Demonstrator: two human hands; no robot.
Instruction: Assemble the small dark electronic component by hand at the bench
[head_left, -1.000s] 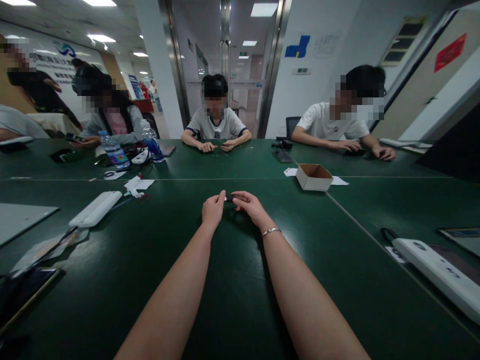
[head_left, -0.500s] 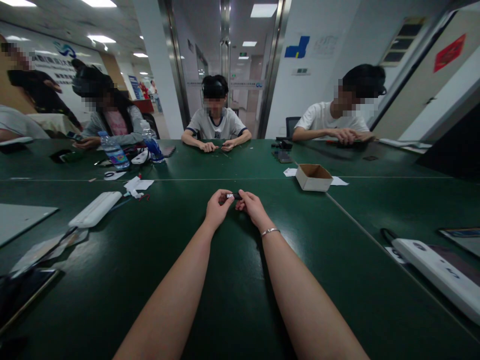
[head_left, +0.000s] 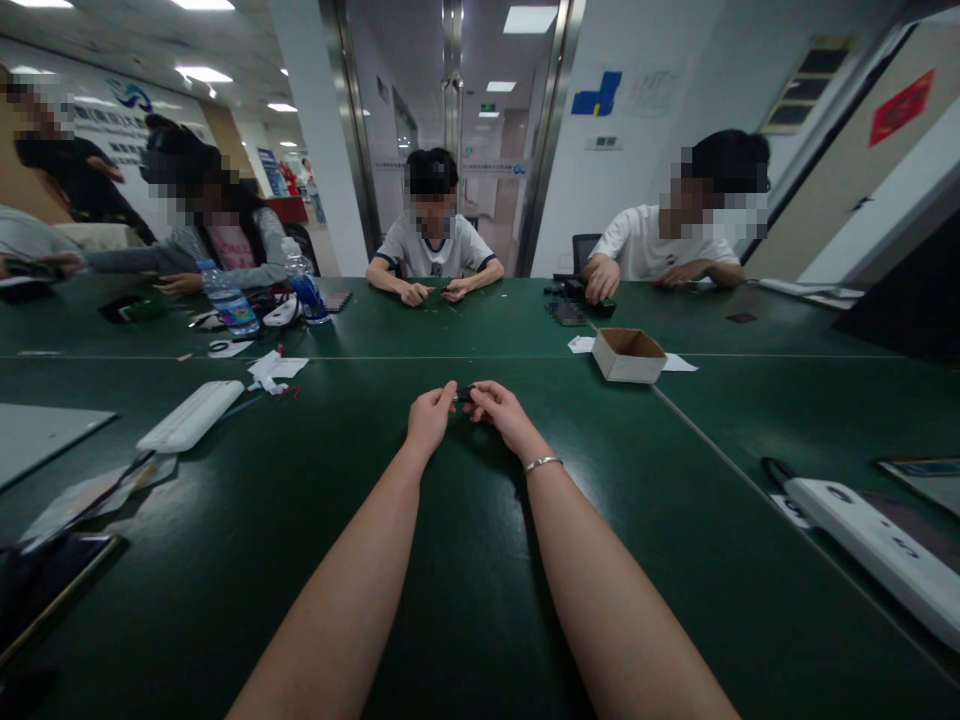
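Observation:
Between my two hands is a small, dark, stick-shaped object [head_left: 465,394], held level just above the green table [head_left: 480,580]. My left hand [head_left: 430,420] pinches its left end between thumb and fingers. On the right end, the thumb and forefinger of my right hand [head_left: 504,412] are closed, with the other fingers curled below. A silver bracelet [head_left: 541,464] circles my right wrist. Fingers cover both ends of the object, and it is too small to tell its exact kind.
An open cardboard box [head_left: 628,357] stands ahead to the right. White power strips lie at left [head_left: 191,417] and right [head_left: 877,540]. Two water bottles [head_left: 229,298] and paper scraps [head_left: 274,368] are at front left. Several people sit across the table, one reaching toward dark items [head_left: 581,292].
My left hand has shifted slightly left and its grip has changed, covering the object's silver end. The person at right has moved a hand to the dark items on the table.

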